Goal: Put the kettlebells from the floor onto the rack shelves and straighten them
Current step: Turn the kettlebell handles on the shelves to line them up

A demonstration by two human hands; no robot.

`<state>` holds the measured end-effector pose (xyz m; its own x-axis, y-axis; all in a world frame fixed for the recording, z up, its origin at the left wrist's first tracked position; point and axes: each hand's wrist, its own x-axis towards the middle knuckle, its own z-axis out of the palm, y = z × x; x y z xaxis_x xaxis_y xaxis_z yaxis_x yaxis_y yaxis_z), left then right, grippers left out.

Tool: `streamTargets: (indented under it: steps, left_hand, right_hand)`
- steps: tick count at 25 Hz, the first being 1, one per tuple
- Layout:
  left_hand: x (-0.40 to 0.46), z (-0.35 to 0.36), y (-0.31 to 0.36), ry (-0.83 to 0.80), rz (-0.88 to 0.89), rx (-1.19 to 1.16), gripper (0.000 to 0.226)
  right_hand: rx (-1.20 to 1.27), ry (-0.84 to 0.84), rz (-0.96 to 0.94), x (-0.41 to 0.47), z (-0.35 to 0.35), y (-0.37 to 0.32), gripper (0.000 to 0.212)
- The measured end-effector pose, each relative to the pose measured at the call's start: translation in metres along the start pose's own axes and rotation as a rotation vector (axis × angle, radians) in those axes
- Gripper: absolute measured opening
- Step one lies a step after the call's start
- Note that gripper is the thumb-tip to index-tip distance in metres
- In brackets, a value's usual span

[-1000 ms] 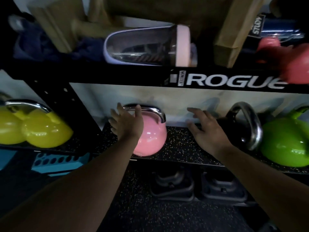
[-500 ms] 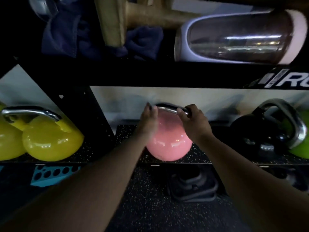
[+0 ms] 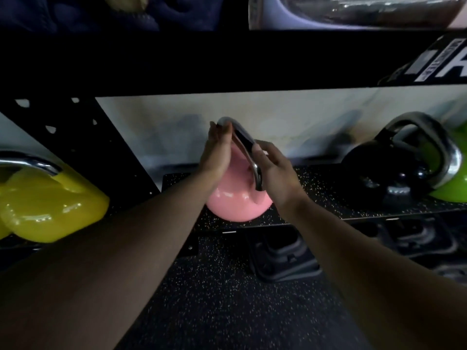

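A pink kettlebell (image 3: 236, 203) with a chrome handle sits near the front edge of the speckled black rack shelf (image 3: 328, 188). My left hand (image 3: 217, 150) presses against the far, upper end of its handle. My right hand (image 3: 274, 170) grips the near, lower end. The handle runs at a slant, front to back. To the left a yellow kettlebell (image 3: 48, 203) rests on the neighbouring shelf. On the right stand a black kettlebell (image 3: 384, 170) and a green kettlebell (image 3: 452, 178), partly cut off by the frame.
A black crossbeam (image 3: 227, 59) with white lettering spans overhead. On the upper shelf lie a shaker bottle (image 3: 353, 11) and dark cloth. Black moulded weights (image 3: 283, 258) sit on the speckled floor under the shelf. A perforated black upright (image 3: 83, 137) separates the two shelves.
The view has moved closer and shifted left. Both hands went onto the pink kettlebell's handle, and the handle has turned from side-on to a front-to-back slant.
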<state>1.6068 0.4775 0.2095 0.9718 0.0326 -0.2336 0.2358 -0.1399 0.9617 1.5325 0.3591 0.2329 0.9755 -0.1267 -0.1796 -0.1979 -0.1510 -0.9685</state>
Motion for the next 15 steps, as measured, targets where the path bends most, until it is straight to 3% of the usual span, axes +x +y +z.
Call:
streamTargets:
  steps: [4,7,15]
  left_hand:
    - [0.002,0.007,-0.001,0.035,0.074,-0.049,0.077]
    - [0.009,0.008,-0.003,0.013,0.095,-0.040,0.068]
    - [0.025,-0.004,-0.001,-0.062,0.112,0.017,0.061]
  right_hand:
    - [0.024,-0.034,-0.023,0.007,-0.001,0.001,0.037]
    - [0.032,0.046,-0.045,0.003,0.015,0.007,0.044]
    - [0.228,0.063,0.009,0.000,0.049,0.010,0.046]
